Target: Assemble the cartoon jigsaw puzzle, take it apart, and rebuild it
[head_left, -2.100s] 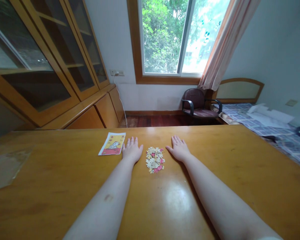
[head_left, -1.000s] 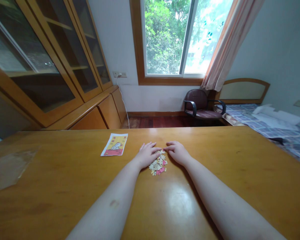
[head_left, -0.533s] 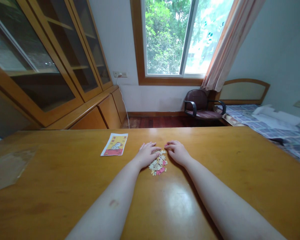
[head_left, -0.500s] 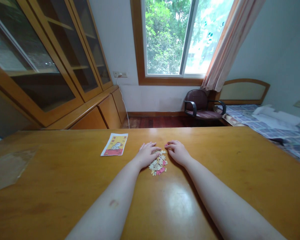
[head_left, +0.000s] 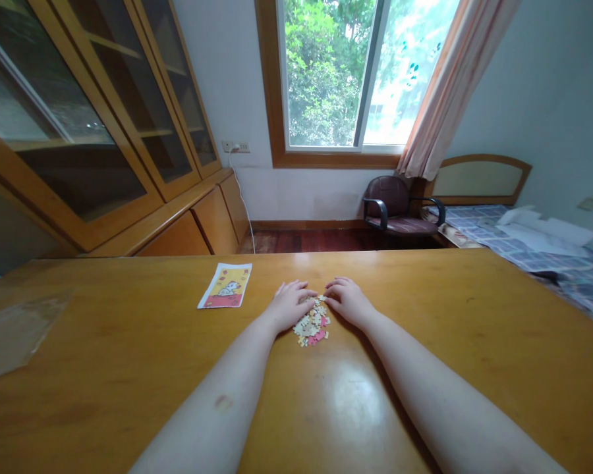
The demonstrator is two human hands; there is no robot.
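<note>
A small cream-and-pink heap of jigsaw pieces, longer front to back, is enclosed by the left hand and right hand, both laid flat, equally near, nothing pinched.

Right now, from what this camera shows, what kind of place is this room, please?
Probably a bedroom or study in a home, though I cannot be sure. A bed with a checked cover stands in the far corner, a glass-fronted wooden cabinet lines the left wall, and a dark armchair sits by the window.
</note>
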